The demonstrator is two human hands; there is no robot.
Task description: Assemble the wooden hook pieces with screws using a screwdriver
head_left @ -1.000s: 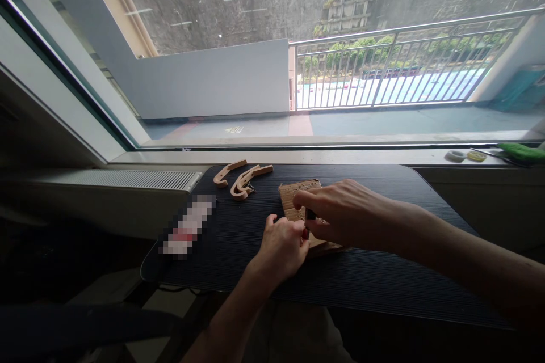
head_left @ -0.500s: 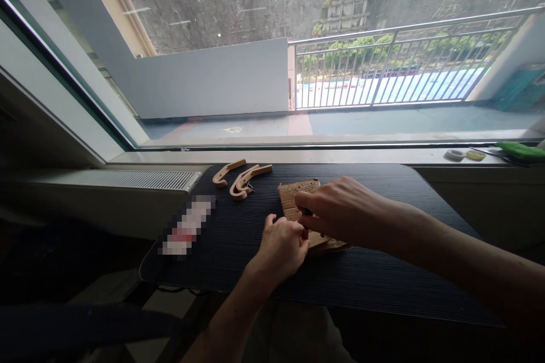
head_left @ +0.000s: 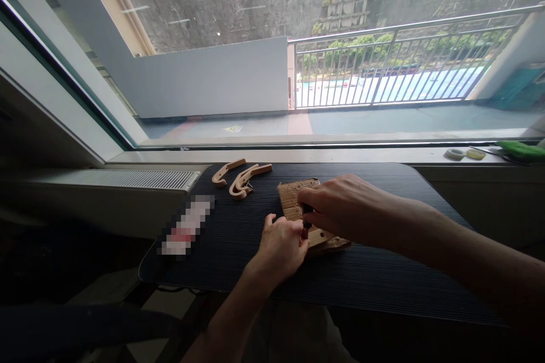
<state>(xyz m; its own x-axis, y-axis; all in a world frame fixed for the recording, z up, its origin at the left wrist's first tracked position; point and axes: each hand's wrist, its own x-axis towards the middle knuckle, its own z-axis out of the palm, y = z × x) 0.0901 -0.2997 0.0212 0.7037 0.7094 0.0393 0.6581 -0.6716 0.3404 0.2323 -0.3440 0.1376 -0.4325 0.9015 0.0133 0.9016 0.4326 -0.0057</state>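
Note:
A brown cardboard sheet (head_left: 292,197) lies on the dark tabletop (head_left: 366,278), with a pale wooden piece (head_left: 320,236) on it. My left hand (head_left: 281,247) is curled shut against the near left edge of that piece, gripping it. My right hand (head_left: 340,205) reaches over the cardboard from the right, its fingers pinched round a small dark tool (head_left: 305,228) that stands upright on the wooden piece. What the tool's tip touches is hidden by my fingers.
Curved wooden hooks (head_left: 242,180) lie at the table's back left. A blurred white and red object (head_left: 187,225) sits at the left. On the window ledge at the right are tape rolls (head_left: 464,154) and a green item (head_left: 520,150). A vent grille (head_left: 140,179) runs left.
My right hand has drawn slightly back and up, so more of the wooden piece shows under it. My left hand has barely moved.

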